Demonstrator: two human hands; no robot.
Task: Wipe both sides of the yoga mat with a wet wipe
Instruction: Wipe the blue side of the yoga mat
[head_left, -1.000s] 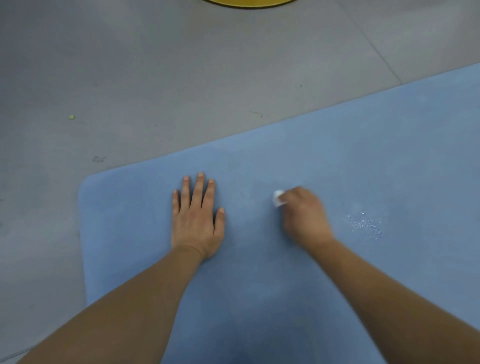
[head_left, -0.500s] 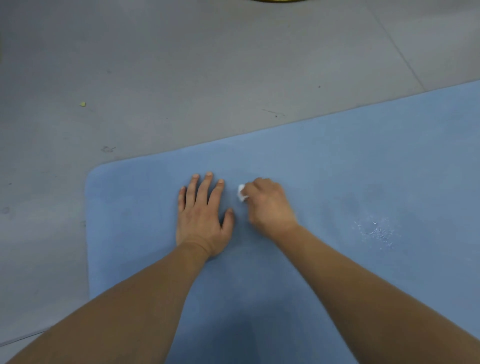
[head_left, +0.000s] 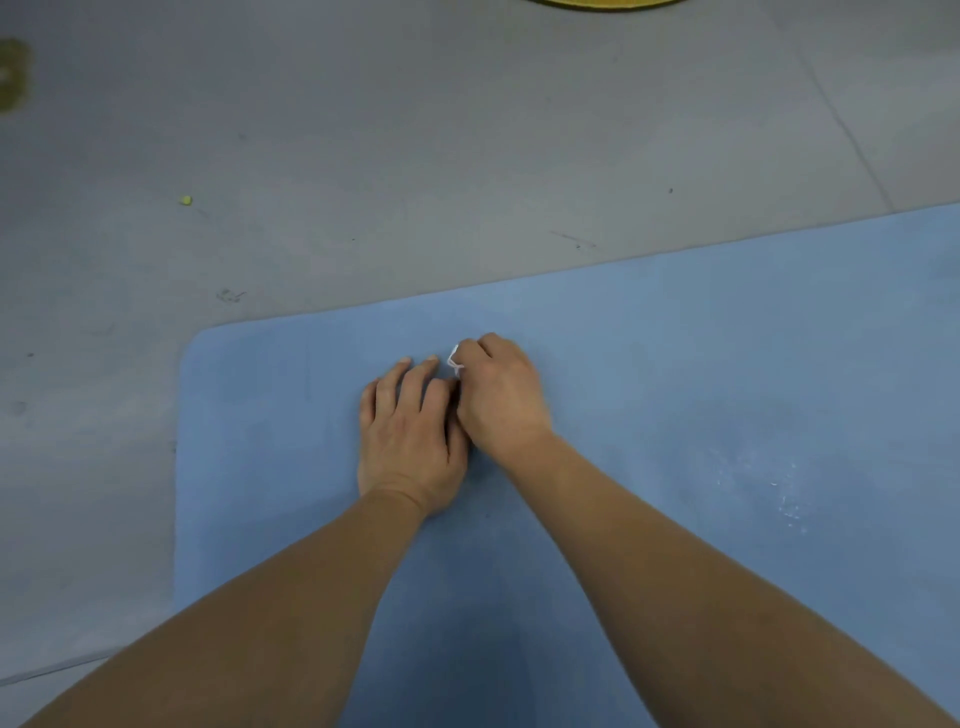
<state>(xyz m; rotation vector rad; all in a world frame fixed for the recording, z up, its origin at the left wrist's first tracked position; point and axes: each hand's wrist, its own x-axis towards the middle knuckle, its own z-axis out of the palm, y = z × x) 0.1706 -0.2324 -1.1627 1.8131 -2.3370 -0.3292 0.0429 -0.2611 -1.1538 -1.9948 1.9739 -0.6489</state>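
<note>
1. A small yellow-green crumb (head_left: 186, 200) lies on the grey floor (head_left: 415, 156), well apart from the mat's left end.
2. The blue yoga mat (head_left: 675, 364) lies flat on the floor, its rounded corner at the left.
3. The left hand (head_left: 410, 436) rests palm down on the mat, fingers loose and holding nothing.
4. The right hand (head_left: 501, 395), touching the left one, curls round a bunched white wet wipe (head_left: 455, 360) pressed to the mat.
5. White flecks (head_left: 779, 493) dot the mat further right.
</note>
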